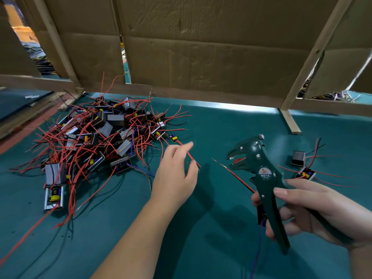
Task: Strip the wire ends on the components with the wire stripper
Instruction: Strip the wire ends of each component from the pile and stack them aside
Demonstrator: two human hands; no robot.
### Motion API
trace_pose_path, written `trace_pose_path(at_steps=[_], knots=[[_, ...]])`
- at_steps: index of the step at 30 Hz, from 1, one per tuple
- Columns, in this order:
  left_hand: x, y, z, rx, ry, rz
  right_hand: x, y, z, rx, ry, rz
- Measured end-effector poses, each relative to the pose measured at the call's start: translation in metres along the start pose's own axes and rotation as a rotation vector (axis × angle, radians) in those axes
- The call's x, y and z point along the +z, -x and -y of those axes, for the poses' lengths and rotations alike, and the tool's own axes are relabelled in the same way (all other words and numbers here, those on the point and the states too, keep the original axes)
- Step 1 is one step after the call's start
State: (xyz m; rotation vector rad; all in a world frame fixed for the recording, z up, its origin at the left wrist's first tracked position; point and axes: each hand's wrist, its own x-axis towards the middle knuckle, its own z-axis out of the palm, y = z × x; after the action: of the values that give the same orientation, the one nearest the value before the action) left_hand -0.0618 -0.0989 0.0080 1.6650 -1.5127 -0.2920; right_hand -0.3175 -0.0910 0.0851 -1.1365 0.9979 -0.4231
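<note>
Teal matting covers the surface point(221, 121), which is walled at the back by cardboard sheets point(201, 47) on a wooden frame point(316, 55). Right of centre, the green wire stripper point(259, 172) is raised above the matting, its toothed head pointing up and left with the jaws parted. The right hand point(318, 210) is wrapped around its handles. Against the handles it also seems to hold a dark component point(261, 215), though most of that is hidden. A red wire point(237, 178) runs from there past the jaws, and a blue wire point(258, 244) hangs below.

The left hand point(175, 174) reaches toward the pile of components point(96, 135), its fingers loose and apart. A red lead from the pile crosses between thumb and forefinger, and blur hides whether they touch it. The pile, a tangle of small boxed parts and red, black and blue wires, lies left of centre. Two separate components point(299, 158) point(306, 174) lie on the surface just beyond the stripper, to its right.
</note>
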Motion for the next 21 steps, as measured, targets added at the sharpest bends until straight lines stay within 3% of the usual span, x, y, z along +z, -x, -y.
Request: trace_pose_path(at_steps=[6,15,21], knots=[[0.003,0.003,-0.008,-0.154,0.632,0.115,0.009,-0.009,-0.003,-0.028,-0.008,0.051],[-0.001,0.001,-0.011,-0.223,0.912,0.107,0.019,-0.015,-0.005,-0.031,0.004,0.08],[-0.004,0.0,-0.011,-0.21,0.835,0.076,0.023,-0.014,-0.005,-0.016,-0.04,0.046]])
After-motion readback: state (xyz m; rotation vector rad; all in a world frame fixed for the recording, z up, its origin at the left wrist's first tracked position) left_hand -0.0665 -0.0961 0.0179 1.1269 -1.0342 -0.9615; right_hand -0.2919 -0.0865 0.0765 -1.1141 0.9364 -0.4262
